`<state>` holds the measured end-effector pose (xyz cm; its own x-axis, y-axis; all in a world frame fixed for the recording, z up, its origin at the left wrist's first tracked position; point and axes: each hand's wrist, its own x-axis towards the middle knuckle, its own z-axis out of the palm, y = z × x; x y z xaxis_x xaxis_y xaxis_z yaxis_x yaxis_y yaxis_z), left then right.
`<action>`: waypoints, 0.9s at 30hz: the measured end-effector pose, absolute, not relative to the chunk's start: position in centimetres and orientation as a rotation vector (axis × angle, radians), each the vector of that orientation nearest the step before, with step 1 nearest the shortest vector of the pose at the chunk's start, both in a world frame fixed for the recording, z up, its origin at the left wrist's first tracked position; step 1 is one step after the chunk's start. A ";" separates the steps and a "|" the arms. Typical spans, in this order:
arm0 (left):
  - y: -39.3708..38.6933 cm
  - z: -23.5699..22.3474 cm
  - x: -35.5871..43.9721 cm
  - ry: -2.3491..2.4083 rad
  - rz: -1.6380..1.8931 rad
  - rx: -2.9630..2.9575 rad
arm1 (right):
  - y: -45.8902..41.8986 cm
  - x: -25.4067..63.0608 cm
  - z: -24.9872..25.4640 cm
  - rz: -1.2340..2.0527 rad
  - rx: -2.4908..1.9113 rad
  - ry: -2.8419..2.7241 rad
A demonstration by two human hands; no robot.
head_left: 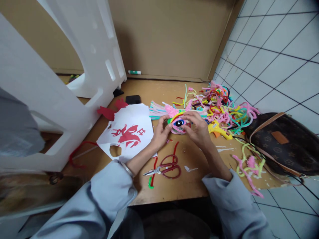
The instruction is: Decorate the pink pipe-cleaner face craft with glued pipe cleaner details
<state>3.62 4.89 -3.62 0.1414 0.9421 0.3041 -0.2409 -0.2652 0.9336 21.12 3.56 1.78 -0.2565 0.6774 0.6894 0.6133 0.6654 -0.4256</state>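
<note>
A small pipe-cleaner figure [178, 124] with a pink body, yellow and green rim and a blue-and-white eye lies on the wooden table [174, 186]. My left hand [161, 132] pinches its left side with curled fingers. My right hand [196, 128] covers its right side, fingers closed round the edge. Both forearms wear light blue sleeves. Red-handled scissors [167, 168] lie shut just in front of my hands.
A tangle of coloured pipe cleaners [221, 103] is heaped behind my hands, with a yellow glue gun [219, 130] beside it. White paper with a red cutout [128, 134] lies left. A brown patterned bag [284, 142] sits right. White foam panels [50, 86] stand at left.
</note>
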 end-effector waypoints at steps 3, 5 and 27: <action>4.8 -3.4 3.7 0.777 1.400 1.325 | 3.6 21.1 1.7 0.082 -0.995 -1.960; 4.8 -3.3 3.8 0.801 1.434 1.319 | 3.6 21.1 1.6 0.082 -0.997 -1.961; 4.3 -2.6 3.9 0.749 1.565 1.224 | 3.5 21.0 1.6 0.048 -0.991 -1.979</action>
